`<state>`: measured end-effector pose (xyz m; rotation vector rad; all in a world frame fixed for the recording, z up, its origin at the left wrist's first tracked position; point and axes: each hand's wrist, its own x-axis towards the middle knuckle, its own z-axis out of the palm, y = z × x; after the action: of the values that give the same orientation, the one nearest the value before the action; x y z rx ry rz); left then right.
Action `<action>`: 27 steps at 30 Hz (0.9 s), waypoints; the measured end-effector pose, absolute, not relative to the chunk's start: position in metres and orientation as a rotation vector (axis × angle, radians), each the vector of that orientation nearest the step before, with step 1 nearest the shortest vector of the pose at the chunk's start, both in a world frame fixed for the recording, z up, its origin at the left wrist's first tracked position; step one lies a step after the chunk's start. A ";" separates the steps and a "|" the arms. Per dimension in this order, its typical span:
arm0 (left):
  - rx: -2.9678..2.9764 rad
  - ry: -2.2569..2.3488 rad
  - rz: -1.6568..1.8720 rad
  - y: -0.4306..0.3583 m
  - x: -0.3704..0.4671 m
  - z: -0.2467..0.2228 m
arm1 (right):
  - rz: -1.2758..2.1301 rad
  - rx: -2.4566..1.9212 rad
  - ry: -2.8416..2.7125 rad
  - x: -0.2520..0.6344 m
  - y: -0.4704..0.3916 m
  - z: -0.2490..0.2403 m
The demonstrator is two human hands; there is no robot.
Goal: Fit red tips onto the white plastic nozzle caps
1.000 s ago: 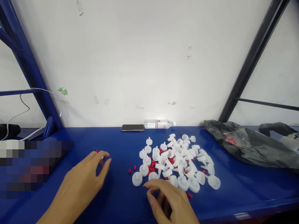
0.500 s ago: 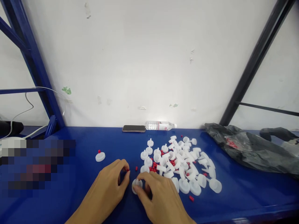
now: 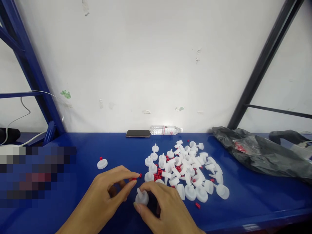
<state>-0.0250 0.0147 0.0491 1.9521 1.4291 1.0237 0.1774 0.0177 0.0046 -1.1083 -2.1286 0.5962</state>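
My left hand (image 3: 114, 188) pinches a small red cap (image 3: 134, 179) between thumb and fingertips; the fingers partly hide it. Just past those fingertips a second red cap (image 3: 140, 175) shows on the blue table. My right hand (image 3: 162, 200) has thumb and forefinger closed around a white nozzle cap (image 3: 142, 198), its spout pointing up and tilted a little to the left. Beside my right hand spreads a pile of white nozzle caps (image 3: 187, 169), with loose red caps (image 3: 158, 174) among them. At the left stands one white nozzle cap (image 3: 102, 164) with a red cap on its spout.
Against the wall lie a phone (image 3: 137, 133) and a clear plastic bottle (image 3: 165, 130) on its side. A dark plastic bag (image 3: 263, 159) covers the right part of the blue table (image 3: 117, 151). Blue and dark frame posts rise at both sides.
My left hand has opened its pinch slightly and reached a little right, close to the loose red cap. The nozzle cap in my right hand now tilts left. The whole view has shifted slightly.
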 end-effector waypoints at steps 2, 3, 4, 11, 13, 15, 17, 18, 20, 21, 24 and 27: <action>1.970 1.363 1.012 0.014 -0.027 0.051 | 0.593 -1.129 -2.114 0.178 0.017 0.004; 1.976 1.337 0.999 0.013 -0.028 0.052 | 0.590 -1.139 -2.100 0.178 0.017 0.004; 1.977 1.319 0.979 0.013 -0.029 0.052 | 0.586 -1.148 -2.085 0.178 0.017 0.004; 2.049 1.297 0.941 0.013 -0.029 0.049 | 0.645 -1.097 -2.134 0.179 0.018 0.007; 2.094 1.298 0.917 0.013 -0.028 0.050 | 0.657 -1.083 -2.127 0.180 0.018 0.007; 2.083 1.346 0.904 0.013 -0.028 0.051 | 0.669 -1.069 -2.121 0.180 0.017 0.007; 2.039 1.388 0.899 0.014 -0.028 0.053 | 0.678 -1.057 -2.111 0.181 0.016 0.006; 2.021 1.379 0.893 0.014 -0.029 0.054 | 0.681 -1.049 -2.109 0.181 0.015 0.006; 2.001 1.321 0.880 0.014 -0.028 0.054 | 0.689 -1.032 -2.111 0.182 0.015 0.006; 1.993 1.296 0.880 0.015 -0.028 0.053 | 0.695 -1.027 -2.114 0.182 0.015 0.006; 1.951 1.290 0.901 0.016 -0.025 0.048 | 0.720 -1.031 -2.125 0.182 0.017 0.009; 1.885 1.289 0.886 0.018 -0.025 0.044 | 0.735 -1.031 -2.130 0.181 0.019 0.013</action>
<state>-0.0254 0.0178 0.0439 1.8854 1.2894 0.8864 0.1810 0.0188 0.0131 -1.0308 -2.1304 0.7349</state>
